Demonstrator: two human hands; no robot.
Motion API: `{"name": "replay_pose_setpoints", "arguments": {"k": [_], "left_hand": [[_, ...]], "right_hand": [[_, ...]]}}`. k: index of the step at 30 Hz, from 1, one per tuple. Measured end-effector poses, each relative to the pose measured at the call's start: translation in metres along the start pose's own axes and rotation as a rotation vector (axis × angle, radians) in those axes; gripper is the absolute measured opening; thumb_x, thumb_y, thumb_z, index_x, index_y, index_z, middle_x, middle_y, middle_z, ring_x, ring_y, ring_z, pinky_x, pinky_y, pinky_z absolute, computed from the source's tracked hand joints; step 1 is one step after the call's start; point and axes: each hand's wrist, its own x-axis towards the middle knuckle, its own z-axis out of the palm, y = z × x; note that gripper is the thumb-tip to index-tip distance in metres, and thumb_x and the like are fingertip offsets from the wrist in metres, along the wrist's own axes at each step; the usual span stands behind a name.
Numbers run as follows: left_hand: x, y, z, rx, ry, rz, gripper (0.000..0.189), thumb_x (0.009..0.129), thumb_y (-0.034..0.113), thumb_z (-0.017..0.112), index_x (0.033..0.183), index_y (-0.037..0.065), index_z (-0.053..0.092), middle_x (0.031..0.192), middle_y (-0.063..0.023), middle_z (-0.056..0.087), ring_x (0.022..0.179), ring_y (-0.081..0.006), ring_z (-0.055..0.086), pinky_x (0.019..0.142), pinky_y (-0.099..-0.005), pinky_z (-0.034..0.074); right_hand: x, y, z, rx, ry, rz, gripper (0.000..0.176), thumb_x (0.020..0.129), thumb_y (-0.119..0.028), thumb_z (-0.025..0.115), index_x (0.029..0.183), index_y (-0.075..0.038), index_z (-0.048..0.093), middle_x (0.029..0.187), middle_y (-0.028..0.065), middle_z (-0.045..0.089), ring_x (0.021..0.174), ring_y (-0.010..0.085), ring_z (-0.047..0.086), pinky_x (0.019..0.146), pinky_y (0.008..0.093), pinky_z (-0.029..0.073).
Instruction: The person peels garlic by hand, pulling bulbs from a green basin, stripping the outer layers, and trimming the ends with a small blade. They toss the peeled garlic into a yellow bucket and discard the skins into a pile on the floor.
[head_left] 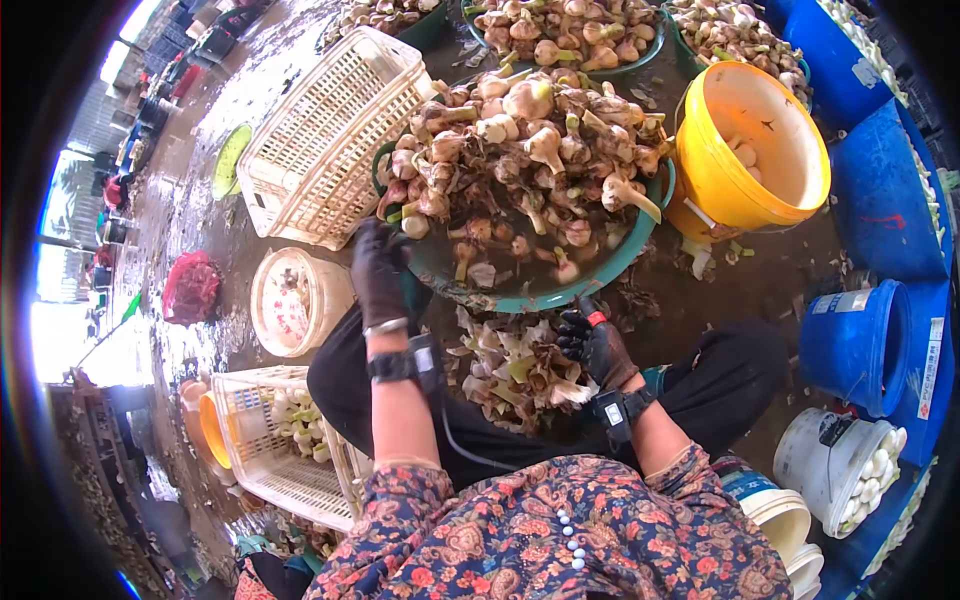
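Garlic bulbs (530,150) knobbly, papery | left hand (380,272) released, touching them | right hand (597,348) clenched

Light: bright daylight, even across the centre.
Source: open side at the left (70,330), blown out to white.
Glare: sheen on the wet floor (210,130); hot patch inside the yellow bucket (750,140).
Shadows: soft and short, under the basin rim (560,295).
Dark tones: gloved left hand (378,275) and right hand (597,345) read near black, with little detail.
Focus: heap of bulbs (530,140) sharp; outer edges smeared.
Distortion: strong fisheye bend, black vignette in every corner, colour fringing at the rim.
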Motion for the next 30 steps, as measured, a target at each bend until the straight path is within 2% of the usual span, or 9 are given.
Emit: {"name": "replay_pose_setpoints", "arguments": {"k": [5, 11, 12, 13, 15, 17, 18, 25, 30], "left_hand": [[0.02, -0.015, 0.103, 0.657, -0.537, -0.573, 0.056, 0.072, 0.047, 0.064, 0.105, 0.002, 0.06, 0.099, -0.025, 0.062, 0.088, -0.0415, 0.059, 0.079, -0.0394, 0.048], [-0.004, -0.033, 0.11, 0.591, -0.679, 0.051, 0.04, 0.072, 0.031, 0.067, 0.11, 0.019, 0.059, 0.092, -0.0175, 0.064, 0.084, -0.0377, 0.062, 0.074, -0.0398, 0.05], [-0.015, -0.017, 0.114, -0.032, -0.567, -0.46, 0.042, 0.071, 0.02, 0.067, 0.112, 0.022, 0.056, 0.084, -0.0157, 0.063, 0.078, -0.0354, 0.062, 0.068, -0.0387, 0.051], [-0.03, -0.001, 0.11, 0.33, -0.68, 0.018, 0.037, 0.075, 0.022, 0.066, 0.111, 0.021, 0.056, 0.081, -0.0142, 0.063, 0.067, -0.0317, 0.062, 0.06, -0.0363, 0.051], [-0.054, 0.054, 0.113, -0.17, -0.777, -0.562, 0.036, 0.08, 0.032, 0.065, 0.11, 0.014, 0.056, 0.074, -0.011, 0.061, 0.056, -0.0227, 0.06, 0.053, -0.0314, 0.049], [-0.079, 0.08, 0.111, -0.175, -0.887, -0.429, 0.043, 0.085, 0.044, 0.058, 0.102, 0.005, 0.058, 0.073, -0.0087, 0.061, 0.05, -0.0147, 0.057, 0.048, -0.0269, 0.046], [-0.082, 0.116, 0.108, -0.367, -0.818, -0.758, 0.043, 0.089, 0.044, 0.05, 0.096, 0.003, 0.058, 0.067, -0.0011, 0.056, 0.051, -0.0081, 0.049, 0.045, -0.0255, 0.039], [-0.104, 0.155, 0.092, 0.061, -0.631, 0.023, 0.039, 0.078, 0.033, 0.07, 0.102, 0.004, 0.061, 0.077, -0.0097, 0.065, 0.068, -0.0213, 0.063, 0.064, -0.0332, 0.049], [-0.1, 0.155, 0.076, -0.007, -0.812, -0.094, 0.042, 0.081, 0.028, 0.068, 0.11, -0.001, 0.058, 0.084, -0.0059, 0.065, 0.072, -0.0109, 0.059, 0.067, -0.027, 0.049]], "right_hand": [[0.002, 0.004, 0.002, -0.136, 0.046, -0.036, 0.044, 0.085, -0.051, 0.056, 0.091, -0.007, 0.059, 0.071, 0.0009, 0.058, 0.058, 0.011, 0.056, 0.052, 0.0236, 0.045], [0.003, 0.006, 0.007, -0.317, -0.037, -0.22, 0.034, 0.083, -0.032, 0.066, 0.102, -0.005, 0.059, 0.081, 0.0032, 0.061, 0.064, 0.0097, 0.055, 0.058, 0.0252, 0.047], [0.015, 0.014, 0.009, -0.508, -0.038, -0.564, 0.033, 0.081, -0.025, 0.069, 0.104, -0.003, 0.059, 0.087, 0.0045, 0.062, 0.075, 0.011, 0.057, 0.067, 0.027, 0.048], [0.02, 0.022, 0.005, -0.496, -0.03, -0.56, 0.033, 0.081, -0.025, 0.069, 0.104, -0.003, 0.059, 0.087, 0.0045, 0.062, 0.075, 0.011, 0.057, 0.067, 0.027, 0.048], [0.012, 0.015, 0.016, -0.726, 0.003, -0.797, 0.035, 0.081, -0.023, 0.069, 0.105, 0.0, 0.057, 0.09, 0.0047, 0.062, 0.084, 0.0106, 0.056, 0.074, 0.0271, 0.046], [0.017, 0.019, 0.015, -0.63, 0.011, -0.864, 0.03, 0.082, -0.024, 0.068, 0.098, 0.001, 0.062, 0.084, 0.0025, 0.063, 0.077, 0.0076, 0.054, 0.07, 0.0267, 0.046], [0.011, 0.016, 0.016, -0.553, 0.068, -0.786, 0.029, 0.083, -0.026, 0.067, 0.094, 0.001, 0.063, 0.079, 0.0016, 0.063, 0.073, 0.0067, 0.052, 0.068, 0.0267, 0.045], [-0.023, 0.0, 0.016, -0.592, 0.056, -0.709, 0.032, 0.087, -0.03, 0.061, 0.085, 0.001, 0.068, 0.067, -0.0017, 0.06, 0.065, 0.0049, 0.048, 0.058, 0.0272, 0.043], [-0.031, -0.002, 0.01, -0.661, -0.115, -0.488, 0.032, 0.09, -0.03, 0.056, 0.081, -0.001, 0.066, 0.067, -0.0002, 0.059, 0.06, 0.0046, 0.048, 0.054, 0.0259, 0.04]]}}
